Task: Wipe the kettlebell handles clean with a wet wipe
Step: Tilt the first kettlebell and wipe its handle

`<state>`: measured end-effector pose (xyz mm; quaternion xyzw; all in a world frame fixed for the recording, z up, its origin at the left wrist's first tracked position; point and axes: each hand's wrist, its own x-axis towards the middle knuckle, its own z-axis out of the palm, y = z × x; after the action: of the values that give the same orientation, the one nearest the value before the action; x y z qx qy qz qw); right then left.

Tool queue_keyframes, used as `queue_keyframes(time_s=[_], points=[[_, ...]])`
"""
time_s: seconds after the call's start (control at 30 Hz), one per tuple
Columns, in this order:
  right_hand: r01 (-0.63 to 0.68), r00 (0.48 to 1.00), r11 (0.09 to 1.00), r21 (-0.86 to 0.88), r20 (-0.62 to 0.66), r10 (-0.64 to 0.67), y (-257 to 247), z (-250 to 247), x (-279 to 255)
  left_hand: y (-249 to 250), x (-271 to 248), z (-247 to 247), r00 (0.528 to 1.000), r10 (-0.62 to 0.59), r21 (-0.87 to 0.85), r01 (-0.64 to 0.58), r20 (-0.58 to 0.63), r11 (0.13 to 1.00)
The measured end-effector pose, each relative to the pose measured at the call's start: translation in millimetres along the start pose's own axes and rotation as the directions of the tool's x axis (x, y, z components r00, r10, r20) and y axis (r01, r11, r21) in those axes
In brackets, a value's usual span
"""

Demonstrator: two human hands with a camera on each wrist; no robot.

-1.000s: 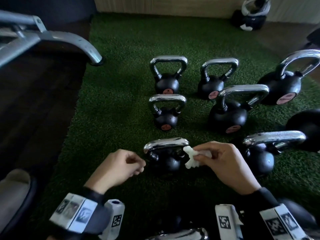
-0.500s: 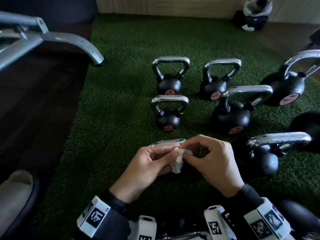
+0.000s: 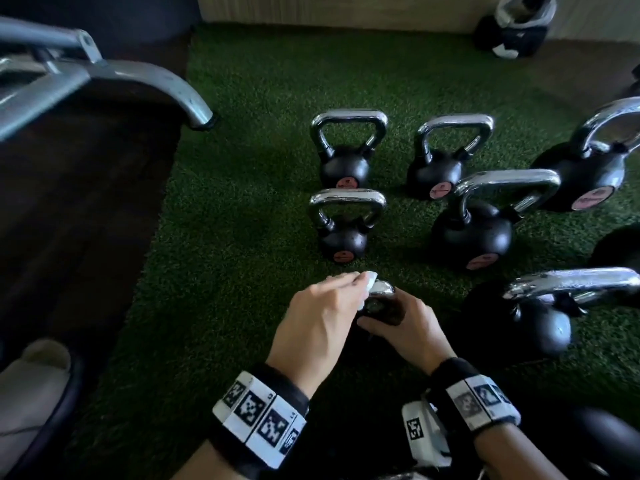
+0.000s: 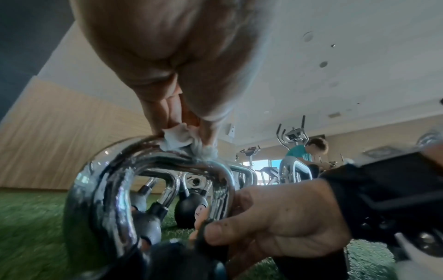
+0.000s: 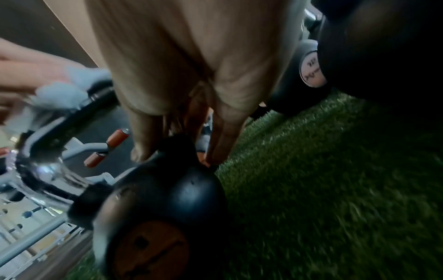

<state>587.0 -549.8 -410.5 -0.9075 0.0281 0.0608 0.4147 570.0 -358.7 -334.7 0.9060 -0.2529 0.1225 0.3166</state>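
Note:
A small black kettlebell (image 5: 182, 193) with a chrome handle (image 4: 148, 170) stands on the green turf right in front of me. My left hand (image 3: 353, 282) pinches a crumpled white wet wipe (image 3: 369, 280) and presses it on top of the handle (image 3: 382, 288). In the left wrist view the wipe (image 4: 177, 141) sits on the handle's top bend under my left hand (image 4: 189, 130). My right hand (image 3: 412, 323) grips the kettlebell's black body just below the handle, with fingers on both sides (image 5: 215, 151). Most of the kettlebell is hidden under both hands in the head view.
Several more chrome-handled kettlebells stand beyond and to the right, the nearest (image 3: 341, 233) straight ahead and a larger one (image 3: 540, 317) close on the right. A grey machine leg (image 3: 166, 84) ends at the turf's left edge. A person in a teal shirt (image 4: 302, 151) sits far off.
The wipe has passed from my right hand to my left, which now presses it on the handle. My right hand has dropped onto the kettlebell's body.

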Motion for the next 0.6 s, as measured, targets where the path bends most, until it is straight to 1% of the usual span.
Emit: queue_keyframes(time_s=[0.07,0.17,0.2,0.3,0.33,0.37,0.4,0.43,0.47,0.5,0.6], points=[[-0.024,0.999,0.998,0.063,-0.034,0.026,7.3,8.8,3.2,-4.0,-3.2,-2.0,1.000,-0.008,0.006,0.009,-0.002,1.000],[-0.051,0.998,0.988,0.149,-0.033,0.057,14.7,13.2,6.1,-21.1,-11.9,-10.2,0.992,-0.101,-0.055,0.096,-0.079,0.994],[-0.052,0.998,0.986,0.161,-0.029,0.057,16.0,13.4,6.2,-25.1,-15.4,-11.1,0.989,-0.113,-0.074,0.106,-0.093,0.992],[-0.056,0.998,0.981,0.185,-0.031,0.062,17.0,12.7,4.2,-23.9,-26.2,-6.7,0.994,-0.054,-0.034,0.050,-0.097,0.998],[-0.056,0.997,0.980,0.190,-0.034,0.064,17.4,13.3,4.0,-25.4,-30.0,-4.2,0.992,-0.059,-0.058,0.053,-0.113,0.997],[-0.055,0.998,0.980,0.190,-0.032,0.062,17.2,13.5,3.3,-28.8,-33.3,-2.7,0.983,-0.107,-0.115,0.091,-0.148,0.989],[-0.052,0.998,0.981,0.189,-0.033,0.059,16.4,13.7,3.0,-34.2,-36.3,-1.3,0.961,-0.189,-0.187,0.151,-0.204,0.971],[-0.050,0.998,0.981,0.189,-0.030,0.056,15.5,13.3,2.2,-40.3,-39.5,-0.2,0.922,-0.288,-0.258,0.221,-0.261,0.941],[-0.049,0.998,0.980,0.192,-0.030,0.056,14.5,13.1,1.7,-45.2,-42.6,1.1,0.881,-0.373,-0.319,0.278,-0.292,0.906],[-0.049,0.998,0.979,0.196,-0.034,0.057,13.9,12.6,1.3,-48.5,-44.9,2.8,0.861,-0.414,-0.354,0.304,-0.295,0.884],[-0.048,0.997,0.976,0.214,-0.046,0.059,16.2,13.2,-0.2,-50.4,-51.2,10.0,0.883,-0.390,-0.393,0.272,-0.262,0.878]])
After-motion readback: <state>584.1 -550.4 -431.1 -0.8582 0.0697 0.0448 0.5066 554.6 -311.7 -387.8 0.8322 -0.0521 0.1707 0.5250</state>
